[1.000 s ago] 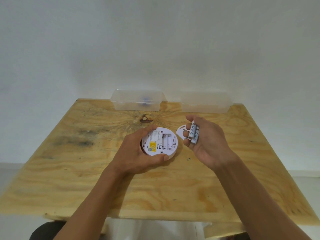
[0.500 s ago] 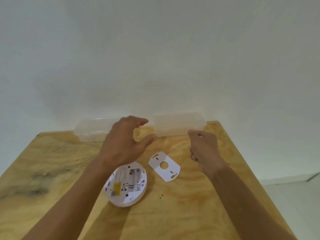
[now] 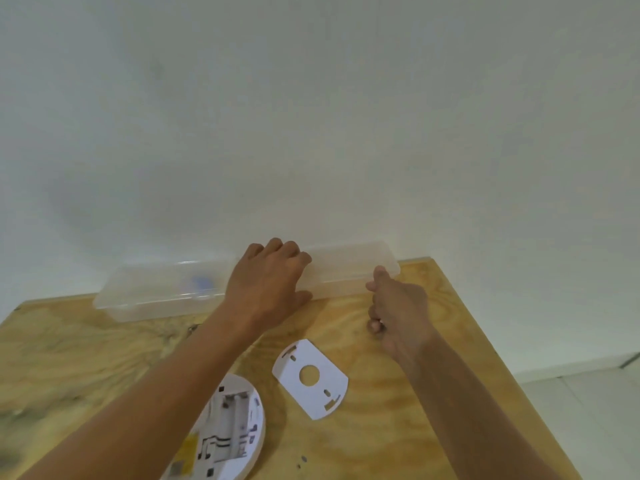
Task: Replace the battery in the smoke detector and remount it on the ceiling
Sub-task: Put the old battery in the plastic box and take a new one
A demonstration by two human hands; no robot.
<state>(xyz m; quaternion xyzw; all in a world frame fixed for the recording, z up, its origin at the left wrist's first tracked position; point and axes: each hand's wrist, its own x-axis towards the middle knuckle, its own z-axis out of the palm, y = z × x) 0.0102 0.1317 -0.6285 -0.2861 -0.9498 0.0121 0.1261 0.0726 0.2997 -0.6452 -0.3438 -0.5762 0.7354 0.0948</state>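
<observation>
The white round smoke detector (image 3: pixel 235 427) lies back-up on the wooden table (image 3: pixel 415 427), its battery bay bare and partly hidden under my left forearm. Its white mounting plate (image 3: pixel 332 379) lies flat to the right of it. My left hand (image 3: pixel 266 282) grips the left end of the right clear plastic box (image 3: pixel 346 268), fingers curled over the top and thumb at the front. My right hand (image 3: pixel 398 313) is a closed fist just in front of that box's right end. Only a pale sliver of the batteries shows between its fingers.
A second clear box (image 3: pixel 156 292) with something blue inside stands to the left, end to end with the first, against the white wall. Two small dark specks (image 3: pixel 302 460) lie near the detector. The table's right edge drops to a tiled floor (image 3: pixel 588 393).
My left hand let go of the detector, which now lies on the table, and reached back to the right clear box. My right hand closed around the batteries and moved toward the box. My view tilted up.
</observation>
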